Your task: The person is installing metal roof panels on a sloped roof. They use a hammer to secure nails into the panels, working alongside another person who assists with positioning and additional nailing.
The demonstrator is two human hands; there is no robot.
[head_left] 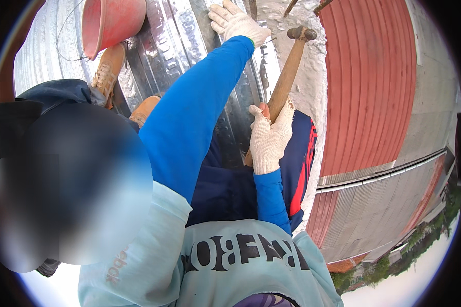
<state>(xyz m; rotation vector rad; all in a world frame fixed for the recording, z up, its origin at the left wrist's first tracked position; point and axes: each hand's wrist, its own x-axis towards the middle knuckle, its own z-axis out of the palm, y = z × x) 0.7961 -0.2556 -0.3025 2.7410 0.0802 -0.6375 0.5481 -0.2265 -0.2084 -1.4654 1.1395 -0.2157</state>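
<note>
While the right hand [271, 139] gripped the wooden-handled hammer [288, 77], its head above the rough white ledge [312, 69], the left hand [235, 23] lay open, fingers spread, on ribbed metal sheeting [171, 30]. Dark lettering [220, 254] crossed the wearer's pale-blue shirt [210, 286]; smaller reddish print [117, 265] marked its sleeve. Beside a co-worker's tan boot [109, 71] was a red bucket [125, 20], contents indiscernible.

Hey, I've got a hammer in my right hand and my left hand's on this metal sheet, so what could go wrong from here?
A stray swing of the hammer might hit your left hand, spread on the sheet. The frayed glove on your right hand could snag. The boot close to the bucket might knock it.
</note>
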